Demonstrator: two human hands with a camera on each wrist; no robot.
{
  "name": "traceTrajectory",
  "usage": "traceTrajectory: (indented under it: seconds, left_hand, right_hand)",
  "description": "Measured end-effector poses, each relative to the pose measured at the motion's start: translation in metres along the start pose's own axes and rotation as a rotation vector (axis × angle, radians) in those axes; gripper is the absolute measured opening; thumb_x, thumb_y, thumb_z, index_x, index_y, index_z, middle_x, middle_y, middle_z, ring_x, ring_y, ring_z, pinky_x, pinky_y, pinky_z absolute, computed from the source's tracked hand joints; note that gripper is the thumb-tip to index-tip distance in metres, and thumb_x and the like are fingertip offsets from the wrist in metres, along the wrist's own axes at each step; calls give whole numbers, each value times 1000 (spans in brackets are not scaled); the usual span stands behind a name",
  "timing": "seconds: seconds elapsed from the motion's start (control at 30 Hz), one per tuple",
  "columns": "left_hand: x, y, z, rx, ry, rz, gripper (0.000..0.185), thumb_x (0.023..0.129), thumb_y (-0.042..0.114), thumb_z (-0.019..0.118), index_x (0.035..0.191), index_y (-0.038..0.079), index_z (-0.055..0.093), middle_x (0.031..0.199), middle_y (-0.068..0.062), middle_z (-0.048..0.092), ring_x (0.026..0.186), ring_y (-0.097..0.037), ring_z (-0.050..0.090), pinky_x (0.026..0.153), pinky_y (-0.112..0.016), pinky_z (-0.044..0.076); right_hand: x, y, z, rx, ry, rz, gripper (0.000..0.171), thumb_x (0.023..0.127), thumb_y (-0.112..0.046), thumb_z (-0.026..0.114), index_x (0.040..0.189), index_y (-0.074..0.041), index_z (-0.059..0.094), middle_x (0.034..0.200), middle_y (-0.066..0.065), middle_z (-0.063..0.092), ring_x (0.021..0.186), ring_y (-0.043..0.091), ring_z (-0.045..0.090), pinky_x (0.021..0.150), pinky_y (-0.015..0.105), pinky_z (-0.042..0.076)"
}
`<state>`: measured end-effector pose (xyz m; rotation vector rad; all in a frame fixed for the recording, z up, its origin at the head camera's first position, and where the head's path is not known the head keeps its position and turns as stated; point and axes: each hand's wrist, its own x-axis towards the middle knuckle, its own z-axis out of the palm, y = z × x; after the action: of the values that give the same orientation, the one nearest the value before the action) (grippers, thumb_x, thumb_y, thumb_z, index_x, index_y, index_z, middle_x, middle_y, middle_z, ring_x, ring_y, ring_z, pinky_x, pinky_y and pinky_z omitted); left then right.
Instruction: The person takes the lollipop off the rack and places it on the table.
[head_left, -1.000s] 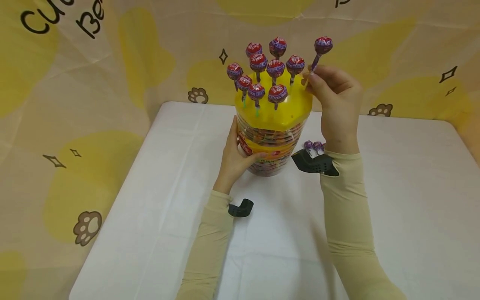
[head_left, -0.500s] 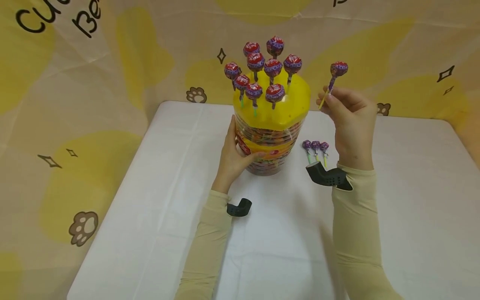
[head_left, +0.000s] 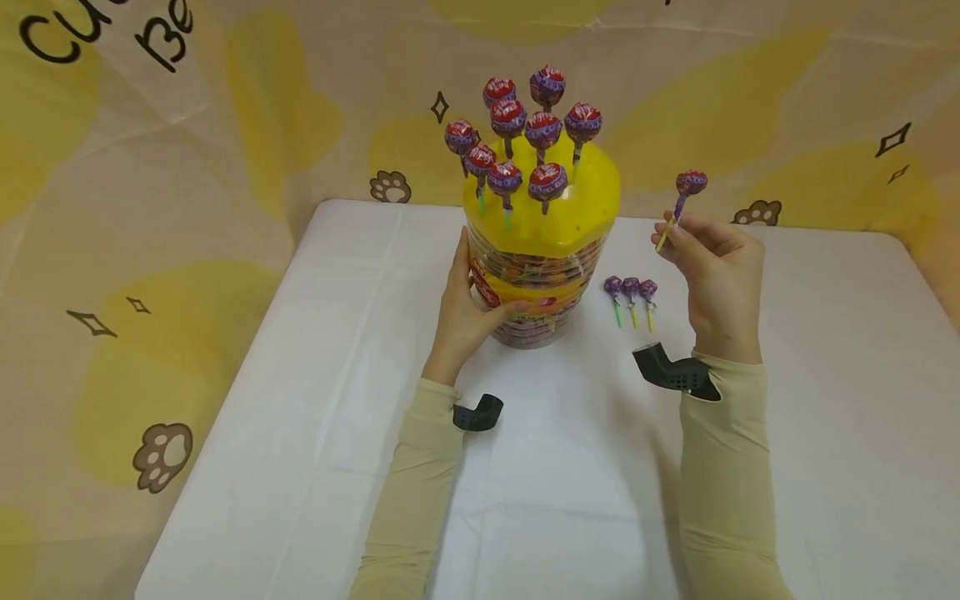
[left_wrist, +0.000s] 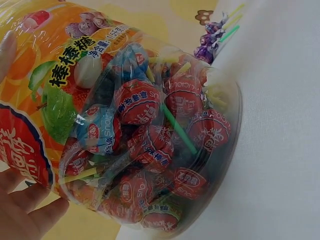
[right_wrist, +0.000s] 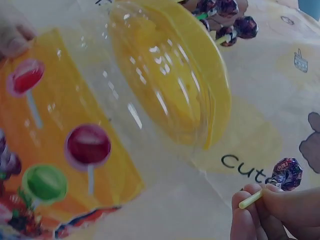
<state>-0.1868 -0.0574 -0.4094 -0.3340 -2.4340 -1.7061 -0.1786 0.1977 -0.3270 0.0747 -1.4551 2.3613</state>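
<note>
A clear plastic jar (head_left: pixel 536 275) with a yellow lid (head_left: pixel 577 200) stands on the table, several purple-and-red lollipops (head_left: pixel 547 182) upright in the lid. My left hand (head_left: pixel 465 321) grips the jar's left side, thumb across its front. Through the jar wall, the left wrist view shows wrapped lollipops (left_wrist: pixel 137 102) inside. To the right of the jar, above the table, my right hand (head_left: pixel 723 275) pinches the yellow stick of one lollipop (head_left: pixel 691 182) between thumb and fingers, its head upward. The same lollipop (right_wrist: pixel 287 173) shows in the right wrist view, apart from the jar.
Three purple lollipops (head_left: pixel 632 287) with green and yellow sticks lie in a row on the white table (head_left: pixel 562 483), just right of the jar. Behind the table hangs a yellow-patterned cloth (head_left: pixel 300 100).
My right hand has drawn away from the lid, rightward and down, with the lollipop in its fingers. The three lollipops on the table have come fully into sight. My left hand stays on the jar.
</note>
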Motion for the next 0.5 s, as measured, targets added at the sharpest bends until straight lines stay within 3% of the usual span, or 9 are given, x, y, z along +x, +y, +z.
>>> traceTrajectory:
  seconds: [0.3, 0.5]
  left_hand:
    - [1, 0, 1, -13, -8, -16, 106, 78, 24, 79, 153, 17, 4, 157, -5, 15, 141, -22, 20, 113, -42, 26]
    - [1, -1, 1, -1, -4, -14, 107, 78, 25, 79, 153, 18, 4, 157, -4, 15, 141, -21, 19, 113, -42, 26]
  right_hand:
    - [-5, 11, -26, -141, 78, 88, 11, 81, 5, 70, 91, 9, 71, 84, 12, 69, 74, 21, 67, 74, 23, 56]
    - [-1, 20, -45, -191, 77, 134, 8, 83, 6, 67, 88, 6, 72, 85, 10, 70, 74, 18, 68, 73, 22, 56]
